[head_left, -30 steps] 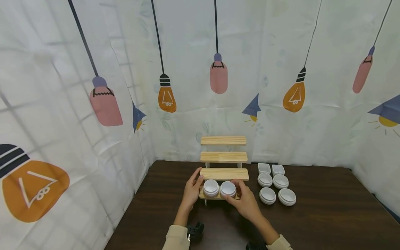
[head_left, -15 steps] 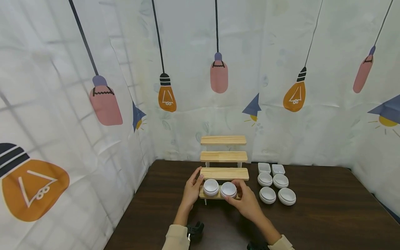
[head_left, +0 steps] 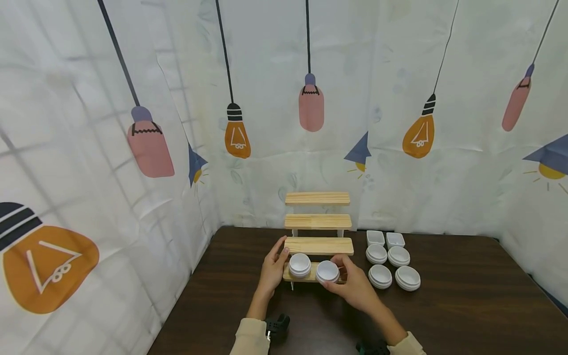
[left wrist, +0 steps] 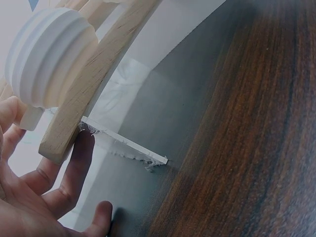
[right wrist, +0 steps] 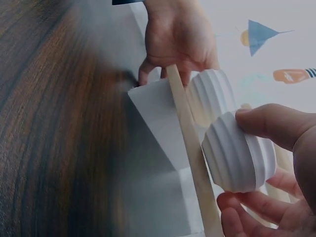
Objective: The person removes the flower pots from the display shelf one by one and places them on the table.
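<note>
A tiered wooden stand [head_left: 318,245] with white supports stands on the dark table. Its lowest step [left wrist: 98,74] bears two round white ribbed bowls side by side. My left hand [head_left: 271,268] holds the left end of the stand, with fingers [left wrist: 74,168] around the plank's end, close to the left bowl [head_left: 299,265]. With thumb and fingertips my right hand [head_left: 355,286] grips the right bowl [right wrist: 239,153] by its sides, at the step's right part. A small gap separates the two bowls in the head view. The upper steps carry nothing.
Several white dishes stand in two columns to the right of the stand: round bowls [head_left: 408,278] in front, square ones [head_left: 395,240] at the back. Behind the table [head_left: 466,291] hangs a white curtain [head_left: 275,64] printed with lamps.
My right hand has shifted the right bowl slightly rightward along the lowest step, widening the gap to the left bowl. The left hand and left bowl stay in place.
</note>
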Demonstrator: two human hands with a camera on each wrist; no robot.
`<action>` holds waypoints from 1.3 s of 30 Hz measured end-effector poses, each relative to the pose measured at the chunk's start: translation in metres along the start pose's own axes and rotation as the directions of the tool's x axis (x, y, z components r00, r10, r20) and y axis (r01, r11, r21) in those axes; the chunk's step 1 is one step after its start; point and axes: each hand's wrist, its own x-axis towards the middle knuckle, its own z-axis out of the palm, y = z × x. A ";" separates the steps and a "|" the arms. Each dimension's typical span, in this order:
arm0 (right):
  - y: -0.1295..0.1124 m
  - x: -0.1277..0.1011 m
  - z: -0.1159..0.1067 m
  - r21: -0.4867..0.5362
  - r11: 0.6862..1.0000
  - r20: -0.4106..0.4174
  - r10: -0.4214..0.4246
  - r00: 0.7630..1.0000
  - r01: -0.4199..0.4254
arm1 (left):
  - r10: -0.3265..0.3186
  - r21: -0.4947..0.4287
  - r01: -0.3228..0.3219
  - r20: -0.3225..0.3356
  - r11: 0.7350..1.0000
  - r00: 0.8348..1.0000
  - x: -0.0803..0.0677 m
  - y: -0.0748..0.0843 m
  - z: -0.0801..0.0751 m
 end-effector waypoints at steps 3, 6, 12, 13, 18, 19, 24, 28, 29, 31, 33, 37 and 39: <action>0.000 0.000 -0.003 0.002 1.000 0.010 0.002 1.000 -0.002 | -0.001 0.003 0.001 -0.015 1.000 1.000 0.008 -0.014 0.003; -0.003 -0.001 -0.007 0.006 1.000 0.017 -0.002 1.000 0.002 | 0.004 0.010 -0.003 -0.032 1.000 0.999 0.014 -0.028 0.006; -0.011 -0.003 -0.014 0.021 0.999 0.035 -0.027 0.999 0.026 | 0.017 0.004 -0.017 -0.025 1.000 1.000 0.016 -0.036 0.005; -0.012 -0.003 -0.016 0.027 0.999 0.037 -0.032 0.999 0.031 | 0.015 0.000 -0.015 -0.021 1.000 1.000 0.016 -0.036 0.005; -0.017 -0.005 -0.022 0.053 0.997 0.037 -0.050 0.998 0.048 | 0.012 -0.003 -0.012 -0.011 1.000 1.000 0.016 -0.035 0.004; -0.017 -0.004 -0.024 0.055 0.997 0.037 -0.058 0.998 0.056 | 0.012 -0.001 -0.012 -0.011 1.000 1.000 0.016 -0.036 0.004; -0.019 -0.005 -0.029 0.091 0.991 0.040 -0.097 0.994 0.093 | 0.015 0.006 -0.014 -0.017 1.000 1.000 0.018 -0.038 0.004; -0.022 -0.005 -0.033 0.128 0.984 0.037 -0.129 0.991 0.123 | 0.014 0.001 -0.014 -0.021 1.000 1.000 0.015 -0.030 0.004; -0.022 -0.006 -0.035 0.132 0.983 0.035 -0.134 0.990 0.129 | 0.014 -0.002 -0.014 -0.021 1.000 1.000 0.012 -0.024 0.003; -0.022 -0.008 -0.037 0.123 0.984 0.032 -0.132 0.991 0.127 | 0.011 -0.005 -0.011 -0.021 1.000 1.000 0.005 -0.011 0.001; -0.022 -0.010 -0.041 0.110 0.987 0.029 -0.119 0.993 0.115 | 0.007 -0.001 -0.007 -0.013 1.000 1.000 -0.001 0.001 -0.001; -0.019 -0.015 -0.048 0.067 0.994 0.012 -0.091 0.996 0.090 | 0.011 -0.013 -0.011 -0.007 1.000 1.000 -0.003 0.003 -0.001; -0.018 -0.017 -0.051 0.053 0.995 -0.003 -0.090 0.996 0.090 | 0.015 -0.020 -0.015 -0.006 1.000 1.000 -0.003 0.002 -0.001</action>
